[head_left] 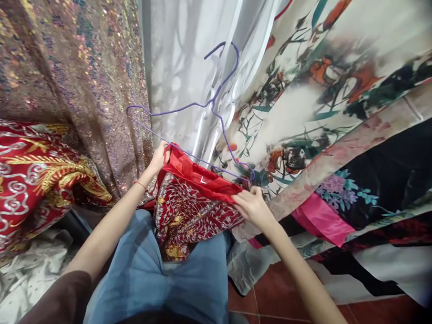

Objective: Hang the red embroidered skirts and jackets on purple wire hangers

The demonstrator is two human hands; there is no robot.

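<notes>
A red skirt (195, 213) with silver and gold embroidery hangs from its plain red waistband (204, 180) in front of my knees. My left hand (160, 158) is closed on the waistband's left end, close against the bottom bar of a purple wire hanger (193, 105). At the other end, my right hand (251, 206) pinches the waistband just below the hanger's right corner. The band is stretched between both hands, and a small pale label shows on it. The hanger's bar runs along the band's upper edge; how the two are joined is not clear.
Another red embroidered garment (32, 187) lies at the left, over white dotted cloth (21, 282). Sequined fabric (81, 56), a sheer white curtain (181, 50) and a floral printed cloth (286, 112) hang ahead. Black garments (398, 155) hang at right above the tiled floor (282, 294).
</notes>
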